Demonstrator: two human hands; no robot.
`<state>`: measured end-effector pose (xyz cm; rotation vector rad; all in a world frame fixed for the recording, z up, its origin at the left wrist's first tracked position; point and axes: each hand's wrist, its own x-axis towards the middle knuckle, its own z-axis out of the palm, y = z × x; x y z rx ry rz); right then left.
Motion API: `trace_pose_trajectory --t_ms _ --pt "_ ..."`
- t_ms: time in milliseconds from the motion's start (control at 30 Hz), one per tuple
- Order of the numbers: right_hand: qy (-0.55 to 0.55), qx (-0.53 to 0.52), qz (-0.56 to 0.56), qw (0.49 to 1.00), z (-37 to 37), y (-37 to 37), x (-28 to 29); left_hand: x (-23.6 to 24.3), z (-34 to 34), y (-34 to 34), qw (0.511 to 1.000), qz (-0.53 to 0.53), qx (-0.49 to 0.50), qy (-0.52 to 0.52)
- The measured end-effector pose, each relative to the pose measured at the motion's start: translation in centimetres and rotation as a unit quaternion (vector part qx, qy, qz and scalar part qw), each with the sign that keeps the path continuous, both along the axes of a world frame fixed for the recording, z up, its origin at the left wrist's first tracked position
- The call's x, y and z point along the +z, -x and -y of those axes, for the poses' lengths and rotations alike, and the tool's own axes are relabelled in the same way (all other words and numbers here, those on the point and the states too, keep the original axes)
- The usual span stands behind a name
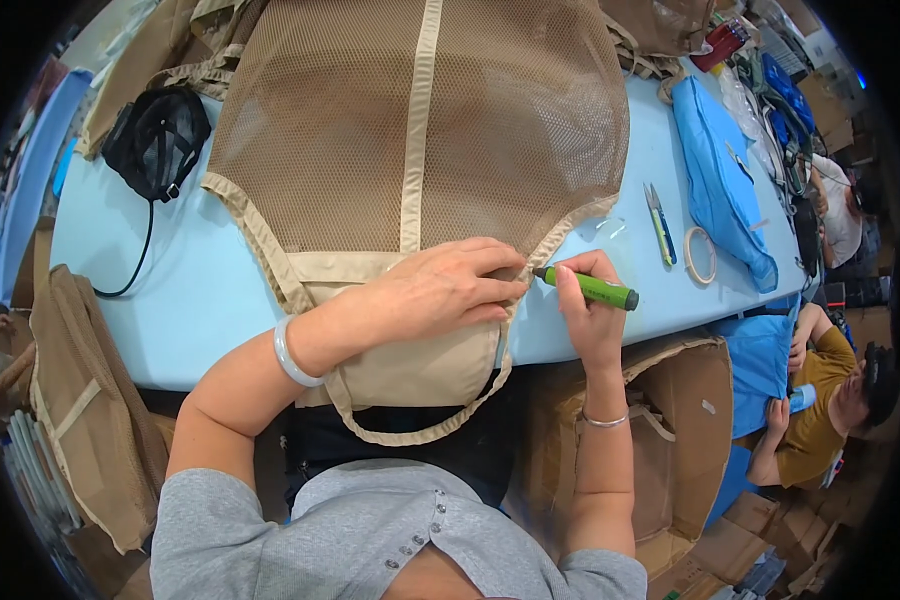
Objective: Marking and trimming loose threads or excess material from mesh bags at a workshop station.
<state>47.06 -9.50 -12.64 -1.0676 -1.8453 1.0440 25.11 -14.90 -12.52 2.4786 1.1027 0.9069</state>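
Note:
A tan mesh piece (330,130) with beige fabric trim is spread over the pale blue table, its beige end panel (400,375) and a strap loop hanging past the near edge. My left hand (450,290) lies flat on that panel, fingers stretched toward the right-hand trim. In my right hand (592,320) is a green marker pen (605,290), held between thumb and fingers. The pen's dark tip points left and meets the trim close to my left fingertips; whether it touches the cloth I cannot tell.
Thread snips (660,225) and a tape roll (700,255) lie right of the mesh, beside a blue fabric bag (720,170). A black cap (157,143) with a cord sits at left. An open cardboard box (685,450) stands below right. Other people work at far right.

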Motion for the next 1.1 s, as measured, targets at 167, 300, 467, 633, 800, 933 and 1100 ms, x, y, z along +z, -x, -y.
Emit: trace_pose_trajectory --t_ms 167,300,467,633,800,933,1100 --pt "0.019 0.013 -0.013 1.000 -0.11 -0.11 -0.08 0.22 -0.06 -0.10 1.000 0.002 0.000 0.022" --pt "0.028 0.037 -0.016 0.999 0.00 -0.49 -0.25 0.06 -0.03 -0.12 1.000 0.003 0.002 0.024" --pt "0.021 0.019 -0.016 0.999 0.01 -0.19 -0.09 0.45 0.06 -0.05 0.999 -0.007 -0.002 0.043" --pt "0.010 -0.005 -0.011 1.000 -0.21 -0.04 -0.26 0.51 0.17 -0.06 0.999 -0.006 0.004 0.048" --pt "-0.005 0.007 -0.020 1.000 -0.31 0.02 -0.34 0.58 0.14 -0.16 0.999 -0.003 0.005 0.047" --pt "-0.017 0.057 -0.026 0.998 -0.24 0.00 -0.22 0.47 0.11 -0.14 0.999 -0.006 0.005 0.048" --pt "-0.016 0.066 -0.014 0.998 -0.15 0.14 0.14 0.44 0.20 -0.03 0.999 -0.015 0.006 0.047"
